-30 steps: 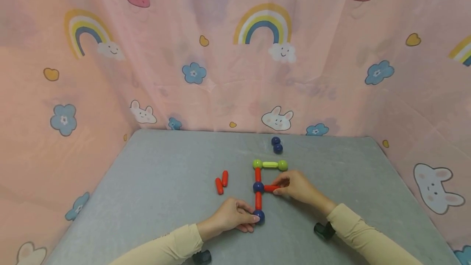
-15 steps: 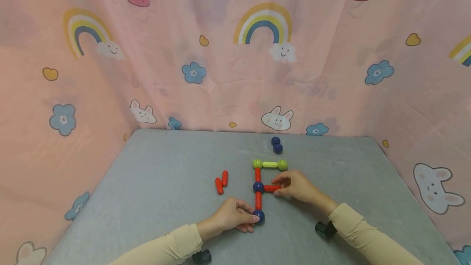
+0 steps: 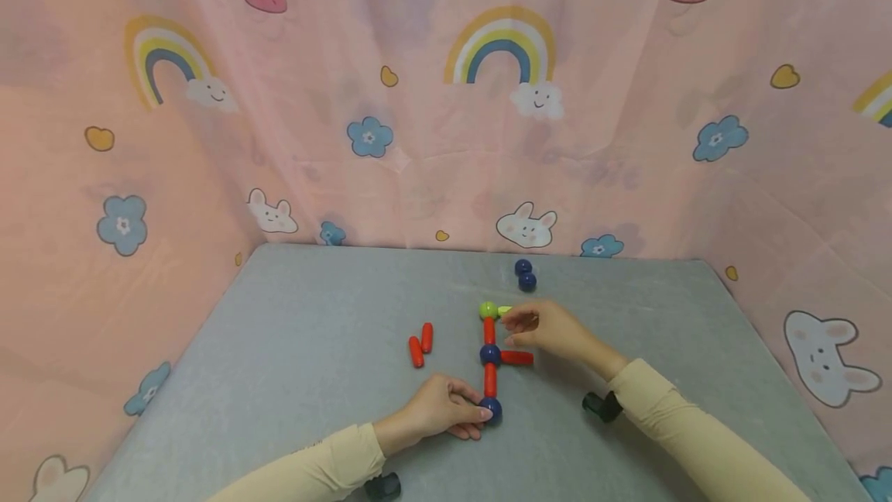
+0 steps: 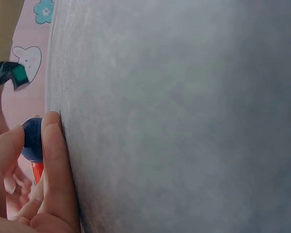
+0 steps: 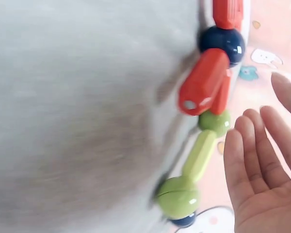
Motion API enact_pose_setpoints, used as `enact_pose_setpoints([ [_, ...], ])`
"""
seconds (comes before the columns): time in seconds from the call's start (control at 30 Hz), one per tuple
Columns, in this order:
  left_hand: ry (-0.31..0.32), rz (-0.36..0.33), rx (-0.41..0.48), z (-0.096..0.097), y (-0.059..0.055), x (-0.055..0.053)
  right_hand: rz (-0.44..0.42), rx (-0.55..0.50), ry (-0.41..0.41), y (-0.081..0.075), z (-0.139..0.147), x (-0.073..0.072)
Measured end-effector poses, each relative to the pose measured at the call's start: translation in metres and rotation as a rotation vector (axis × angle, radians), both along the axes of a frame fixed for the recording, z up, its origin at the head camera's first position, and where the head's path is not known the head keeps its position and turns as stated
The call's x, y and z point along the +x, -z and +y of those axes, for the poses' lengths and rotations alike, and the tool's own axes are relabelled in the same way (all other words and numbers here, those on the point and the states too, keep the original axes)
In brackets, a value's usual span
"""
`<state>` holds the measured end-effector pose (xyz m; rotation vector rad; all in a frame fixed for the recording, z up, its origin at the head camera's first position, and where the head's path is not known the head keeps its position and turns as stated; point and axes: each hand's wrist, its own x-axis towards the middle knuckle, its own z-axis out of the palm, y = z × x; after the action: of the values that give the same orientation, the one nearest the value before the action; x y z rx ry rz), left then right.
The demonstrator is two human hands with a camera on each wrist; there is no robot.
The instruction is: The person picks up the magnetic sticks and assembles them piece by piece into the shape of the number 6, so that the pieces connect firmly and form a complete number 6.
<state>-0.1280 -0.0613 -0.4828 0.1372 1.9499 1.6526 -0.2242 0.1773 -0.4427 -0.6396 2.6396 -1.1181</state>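
My left hand point(image 3: 446, 409) pinches a dark blue ball point(image 4: 33, 140) between thumb and fingers at the near end of a magnetic-rod chain. From that ball a red rod point(image 3: 491, 380) runs to a middle blue ball point(image 3: 491, 355). Another red rod point(image 3: 490, 330) continues to a green ball point(image 3: 488, 310), where a light green rod point(image 5: 200, 156) leads right to a second green ball point(image 5: 178, 197). A red side rod point(image 3: 517, 359) sticks out right from the middle ball. My right hand point(image 3: 550, 329) hovers above it with relaxed fingers and nothing held, covering the far-right green ball in the head view.
Two loose red rods point(image 3: 421, 345) lie left of the chain on the grey table point(image 3: 313, 316). Two dark blue balls point(image 3: 526, 276) sit together near the table's back edge. A pink patterned curtain point(image 3: 418, 177) encloses the back and sides.
My right hand has let go of the red side rod and moved up and away from it, towards the green rod. The left hand stays on its blue ball.
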Motion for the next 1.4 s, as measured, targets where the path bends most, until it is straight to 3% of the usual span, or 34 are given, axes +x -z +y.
enact_pose_setpoints([
  [0.1,0.002,0.0,0.001,0.0,0.0,0.0,-0.009,-0.022,-0.053,-0.007,-0.013,-0.008],
  [0.33,0.006,-0.006,0.011,0.0,0.003,0.0,-0.124,-0.084,-0.21,-0.018,-0.047,-0.03],
  [0.6,0.001,-0.001,0.012,0.001,0.001,0.0,-0.187,-0.011,-0.354,-0.022,-0.084,-0.053],
  [0.97,0.002,-0.006,0.018,-0.001,0.0,0.0,-0.25,0.07,-0.386,-0.008,-0.109,-0.072],
  [1.17,0.003,-0.003,0.022,0.0,0.0,-0.001,-0.226,0.088,-0.467,0.002,-0.118,-0.075],
  [1.4,0.001,0.0,0.018,0.001,0.0,0.0,-0.241,0.117,-0.438,0.003,-0.123,-0.073],
])
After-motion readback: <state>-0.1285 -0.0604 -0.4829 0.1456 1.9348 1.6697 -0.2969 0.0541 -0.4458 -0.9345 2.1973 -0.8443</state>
